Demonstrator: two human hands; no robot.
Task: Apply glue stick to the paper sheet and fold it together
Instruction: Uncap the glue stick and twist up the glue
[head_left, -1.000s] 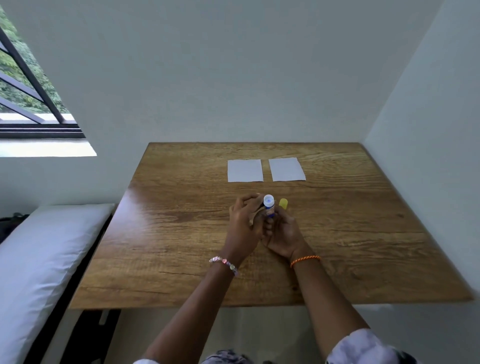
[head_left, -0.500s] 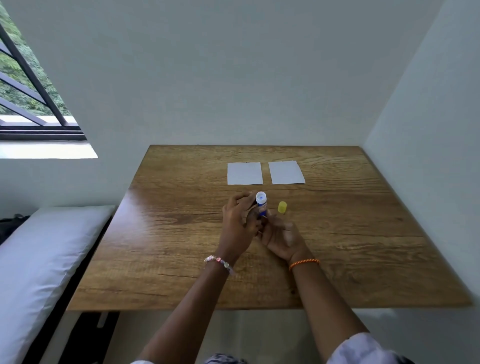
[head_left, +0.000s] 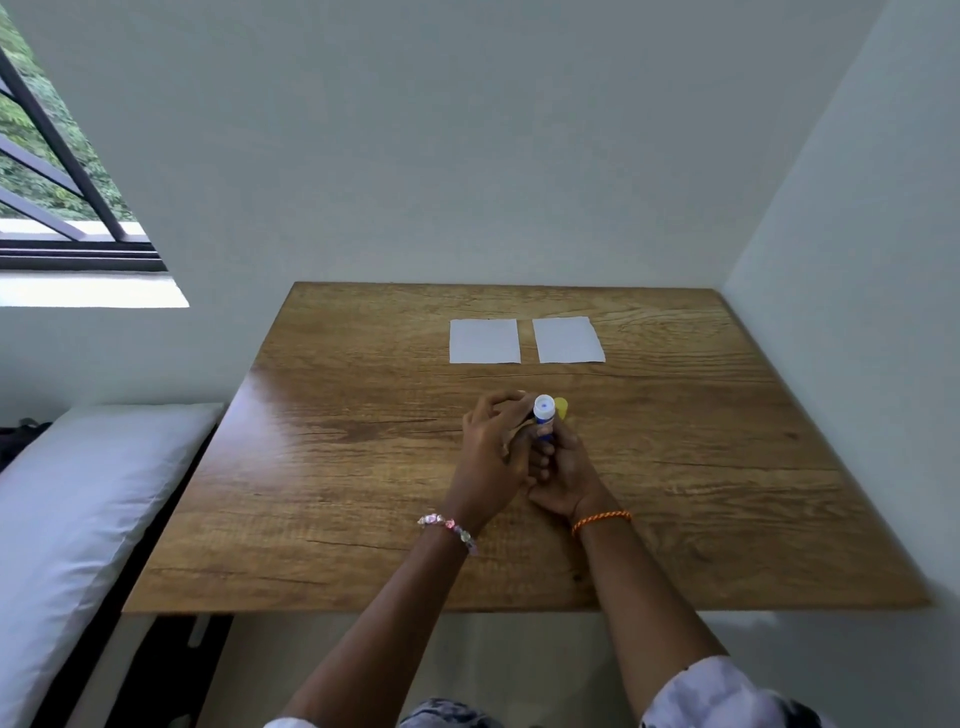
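One blue-and-white glue stick stands upright mid-surface, both hands curled round it: left hand, right hand. One yellow cap sits just behind. Two white paper sheets lie side by side farther back on the brown wooden surface.

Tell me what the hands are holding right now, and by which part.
The right hand grips the glue stick around its blue lower barrel; the left hand's fingers touch its upper part.

Brown wood-grain table; two white paper sheets, upper centre; blue glue stick with white top; yellow cap; orange wrist cord; pastel beaded bracelet.
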